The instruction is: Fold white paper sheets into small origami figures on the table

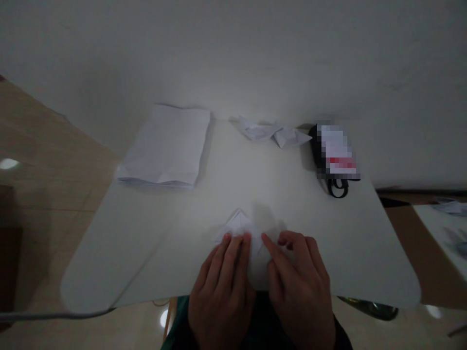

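Note:
A small folded piece of white paper (240, 222) lies near the front edge of the table, its pointed corner facing away from me. My left hand (224, 287) rests flat on it, fingers stretched out and pressing it down; the part below them is hidden. Beside it, my right hand (299, 282) has its index finger extended, the tip touching or very near the paper's right side. The other fingers of that hand are curled, with nothing visible in them.
A stack of white paper sheets (168, 146) lies at the back left of the white table (280, 194). Two folded paper boats (257, 131) stand by the wall. At the back right is a black case with a strap (337, 188), partly pixelated. A grey cable (54, 316) runs at lower left.

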Tool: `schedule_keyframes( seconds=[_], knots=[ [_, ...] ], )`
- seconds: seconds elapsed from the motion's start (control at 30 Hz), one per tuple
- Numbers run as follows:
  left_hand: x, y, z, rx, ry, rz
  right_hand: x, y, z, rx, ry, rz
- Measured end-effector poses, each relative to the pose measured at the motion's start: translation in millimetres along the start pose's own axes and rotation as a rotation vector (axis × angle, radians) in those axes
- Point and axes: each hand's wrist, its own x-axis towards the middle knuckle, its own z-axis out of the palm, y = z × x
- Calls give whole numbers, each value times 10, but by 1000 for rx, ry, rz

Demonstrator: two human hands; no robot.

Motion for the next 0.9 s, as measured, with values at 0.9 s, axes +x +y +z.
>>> schedule_keyframes(
  seconds=[0.9],
  knots=[
    [-26,-536,-318,76,9,65,134,34,129,90,-76,-200]
  ],
)
